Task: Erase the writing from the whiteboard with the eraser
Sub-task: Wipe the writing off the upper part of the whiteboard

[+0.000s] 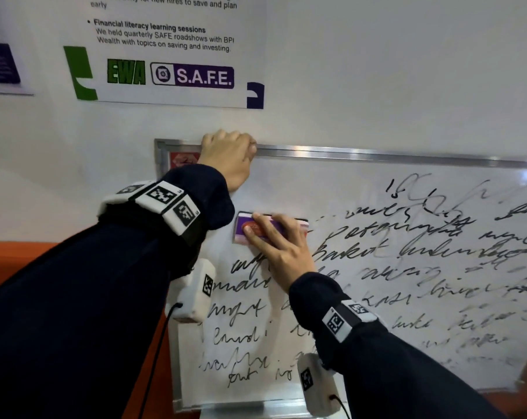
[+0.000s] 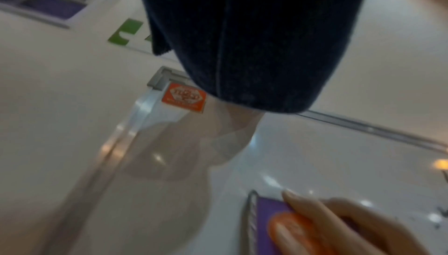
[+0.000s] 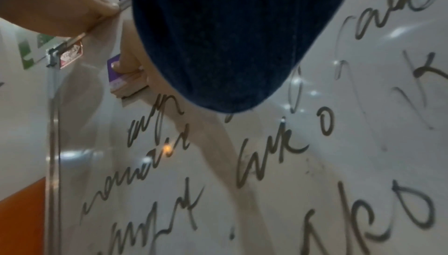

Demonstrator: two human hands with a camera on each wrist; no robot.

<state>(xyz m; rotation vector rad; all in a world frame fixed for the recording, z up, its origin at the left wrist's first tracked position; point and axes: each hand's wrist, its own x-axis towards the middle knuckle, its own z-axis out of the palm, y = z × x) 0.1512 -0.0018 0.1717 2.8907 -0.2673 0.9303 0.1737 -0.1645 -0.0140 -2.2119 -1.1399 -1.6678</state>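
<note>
A whiteboard (image 1: 362, 176) with a metal frame leans against the wall, covered with black scribbled writing (image 1: 377, 252) across its middle, right and lower part. My left hand (image 1: 229, 158) grips the top frame near the left corner. My right hand (image 1: 274, 240) presses a purple and orange eraser (image 1: 245, 226) flat against the board near its upper left, fingers spread over it. The strip of board around the eraser is wiped. In the left wrist view the eraser (image 2: 269, 219) shows under my right fingers (image 2: 315, 219). The right wrist view shows the eraser (image 3: 116, 73) and the writing (image 3: 266, 159).
A printed poster (image 1: 165, 55) hangs on the white wall above the board. An orange wall band (image 1: 11, 261) runs at the left. A red sticker (image 2: 184, 97) sits in the board's upper left corner. The board's bottom rail (image 1: 256, 408) lies below.
</note>
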